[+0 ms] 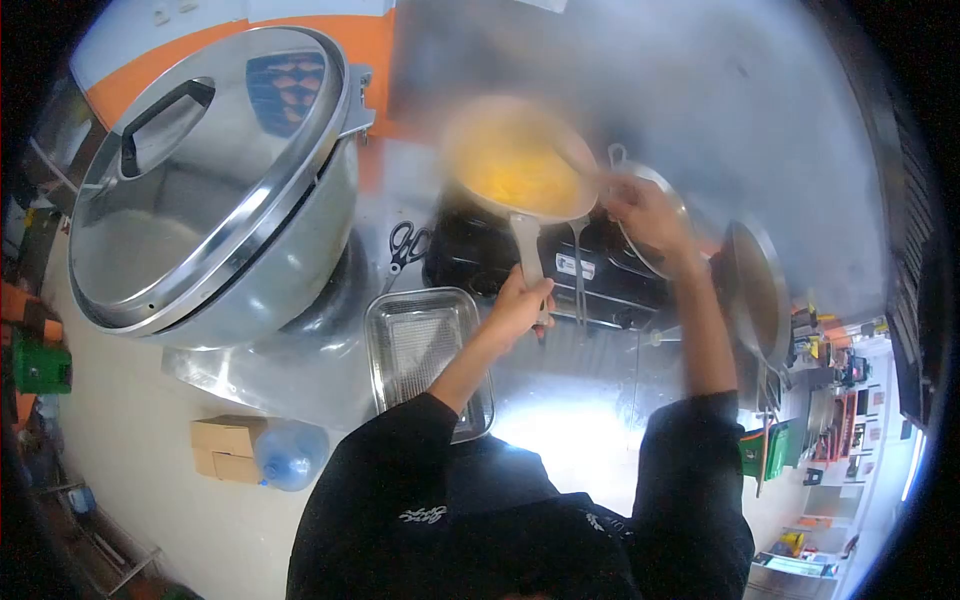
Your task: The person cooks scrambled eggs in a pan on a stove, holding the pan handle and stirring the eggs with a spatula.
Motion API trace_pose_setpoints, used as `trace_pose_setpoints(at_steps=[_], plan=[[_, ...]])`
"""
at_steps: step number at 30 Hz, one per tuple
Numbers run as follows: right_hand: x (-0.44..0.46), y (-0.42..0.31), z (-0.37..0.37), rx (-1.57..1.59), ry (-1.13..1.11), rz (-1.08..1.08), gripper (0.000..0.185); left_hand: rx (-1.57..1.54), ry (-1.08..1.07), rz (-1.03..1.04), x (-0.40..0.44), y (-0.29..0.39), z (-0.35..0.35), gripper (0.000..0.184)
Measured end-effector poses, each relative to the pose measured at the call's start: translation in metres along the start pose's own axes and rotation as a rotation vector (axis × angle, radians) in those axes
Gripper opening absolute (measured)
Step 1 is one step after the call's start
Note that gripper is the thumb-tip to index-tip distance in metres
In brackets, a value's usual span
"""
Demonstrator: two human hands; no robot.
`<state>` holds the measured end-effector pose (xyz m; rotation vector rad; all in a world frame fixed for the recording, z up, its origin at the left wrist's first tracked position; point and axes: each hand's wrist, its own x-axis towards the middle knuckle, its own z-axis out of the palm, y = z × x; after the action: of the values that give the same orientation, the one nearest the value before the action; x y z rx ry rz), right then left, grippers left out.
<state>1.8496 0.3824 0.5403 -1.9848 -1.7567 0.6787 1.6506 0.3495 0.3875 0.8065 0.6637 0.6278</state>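
Note:
My left hand (520,303) is closed round the pale handle of a frying pan (484,206). Yellow food that looks like egg (515,180) covers much of the pan's inside. The pan is above the black gas stove (470,245). At the pan's right rim, my right hand (645,212) grips a brown cooking utensil (575,160) whose end reaches in over the food. Haze blurs this utensil, so its exact kind cannot be made out. A long metal utensil (579,285) hangs or lies just right of the pan handle.
A large metal pot with a lid (215,190) stands on the left. Black-handled scissors (405,245) and a wire-mesh tray (420,335) lie in front of it. Another pan (755,285) is on the right. A cardboard box (225,447) and blue water bottle (292,455) sit lower left.

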Motion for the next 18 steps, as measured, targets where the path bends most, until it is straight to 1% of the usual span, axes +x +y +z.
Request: trace_pose_setpoints(at_steps=[2, 5, 8, 11, 14, 17, 18], plan=[[-0.01, 0.006, -0.013, -0.386, 0.069, -0.261, 0.032, -0.006, 0.001, 0.005, 0.001, -0.001, 0.0, 0.024], [-0.037, -0.03, -0.023, -0.572, 0.02, -0.129, 0.025, -0.007, 0.008, 0.023, 0.0, 0.0, 0.001, 0.024], [-0.053, -0.059, -0.017, -0.723, 0.0, -0.047, 0.022, -0.018, 0.014, 0.054, 0.001, -0.005, 0.001, 0.026], [-0.058, -0.074, -0.008, -0.923, -0.036, 0.038, 0.025, -0.029, 0.039, 0.071, 0.002, -0.007, 0.002, 0.027], [-0.055, -0.071, 0.006, -1.099, -0.056, 0.077, 0.024, -0.063, 0.053, 0.079, 0.003, -0.008, 0.005, 0.027], [-0.04, -0.043, 0.019, -1.094, -0.034, 0.145, 0.027, -0.053, 0.063, 0.066, 0.0, -0.003, 0.006, 0.028], [-0.037, -0.035, 0.022, -1.077, -0.016, 0.133, 0.026, -0.053, 0.06, 0.058, -0.003, 0.001, 0.007, 0.028]])
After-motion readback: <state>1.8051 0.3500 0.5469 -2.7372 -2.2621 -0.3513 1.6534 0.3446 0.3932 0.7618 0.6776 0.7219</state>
